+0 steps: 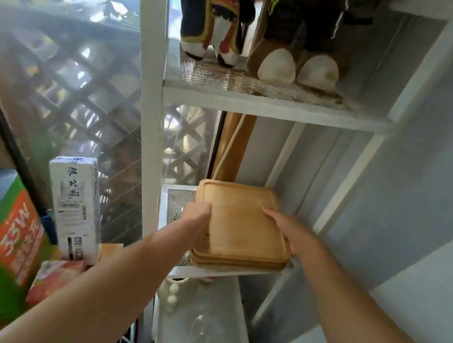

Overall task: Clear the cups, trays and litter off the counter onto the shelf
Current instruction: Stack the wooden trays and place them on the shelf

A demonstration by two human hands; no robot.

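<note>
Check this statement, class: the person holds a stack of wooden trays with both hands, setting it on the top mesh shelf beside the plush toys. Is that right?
Not quite. The head view shows the left hand and right hand holding the stack of wooden trays at the shelf below, not the top mesh shelf where the plush toys stand.

Readable text: little, mostly blurred.
White carton (75,209) left of the shelf post: handwritten-style dark characters running down its face, not legible; small grey print below, too blurred; near its bottom edge a black strip with sideways digits, roughly "6581", the rest uncertain. Green-and-orange box (14,232) at far left: large white lettering on the orange panel, seen upside down and motion-blurred, cannot be read. Nothing else carries text.
</note>
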